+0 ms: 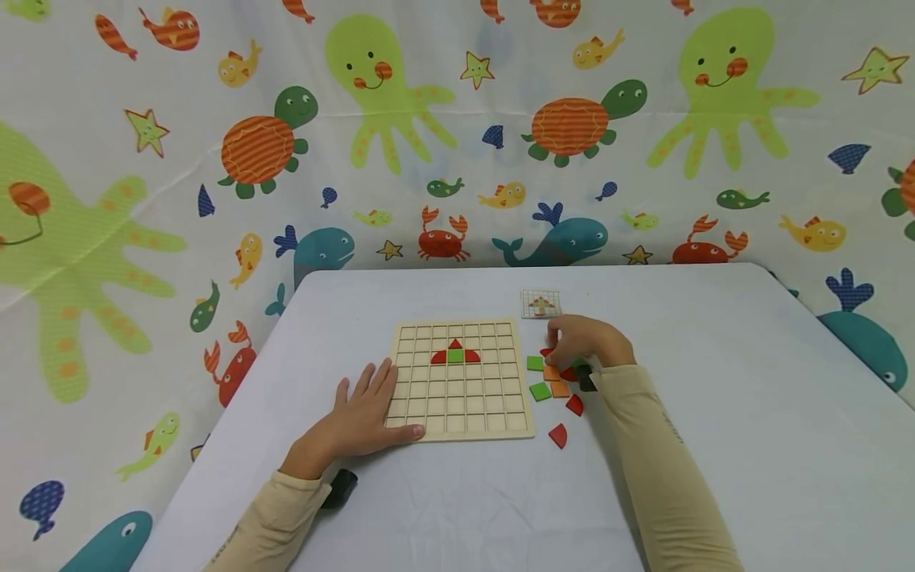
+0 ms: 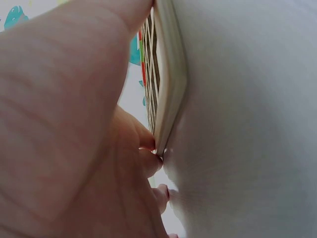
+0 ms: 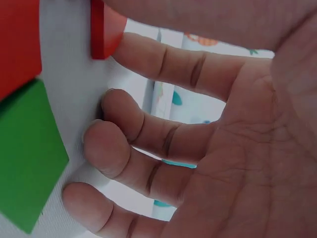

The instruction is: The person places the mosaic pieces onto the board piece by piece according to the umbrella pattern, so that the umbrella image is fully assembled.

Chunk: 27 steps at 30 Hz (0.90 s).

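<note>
A wooden grid board (image 1: 465,405) lies on the table. On it a green square (image 1: 455,356) has a red triangle (image 1: 455,344) above and red quarter-circle pieces (image 1: 439,357) at both sides. My left hand (image 1: 360,417) rests at the board's near left corner, fingers straight along the left edge, thumb on the front edge; the left wrist view shows the board's rim (image 2: 173,74) beside the thumb. Right of the board, my right hand (image 1: 582,340) pinches a red piece (image 3: 106,29) between thumb and index finger; its full outline is hidden. The other fingers are bent near the table.
Loose green squares (image 1: 540,392), orange squares (image 1: 560,388) and red quarter-circles (image 1: 558,435) lie right of the board, some under the right hand. A small pattern card (image 1: 541,303) lies behind them on the white table (image 1: 457,508). A sea-animal curtain (image 1: 443,103) hangs behind.
</note>
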Available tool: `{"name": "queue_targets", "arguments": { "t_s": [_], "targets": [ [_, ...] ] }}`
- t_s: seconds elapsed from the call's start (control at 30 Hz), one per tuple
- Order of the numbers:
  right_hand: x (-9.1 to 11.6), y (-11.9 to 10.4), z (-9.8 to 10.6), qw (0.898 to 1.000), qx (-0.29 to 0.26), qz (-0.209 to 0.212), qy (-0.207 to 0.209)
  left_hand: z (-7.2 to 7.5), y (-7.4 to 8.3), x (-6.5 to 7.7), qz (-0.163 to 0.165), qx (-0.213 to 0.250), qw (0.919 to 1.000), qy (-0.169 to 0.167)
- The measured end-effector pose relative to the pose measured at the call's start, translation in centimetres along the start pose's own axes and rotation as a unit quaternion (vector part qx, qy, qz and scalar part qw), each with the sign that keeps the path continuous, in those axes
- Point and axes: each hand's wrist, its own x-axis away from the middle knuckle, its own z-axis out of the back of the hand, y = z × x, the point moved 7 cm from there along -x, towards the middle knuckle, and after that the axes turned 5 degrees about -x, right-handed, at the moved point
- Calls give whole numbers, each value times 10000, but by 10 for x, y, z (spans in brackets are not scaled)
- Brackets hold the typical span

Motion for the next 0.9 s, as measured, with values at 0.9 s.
{"name": "queue_targets", "arguments": {
  "t_s": [0.9],
  "targets": [
    [-6,-19,16,9733,-1503,1433,974,0,2,1,49,-54,10000,27]
  ]
}}
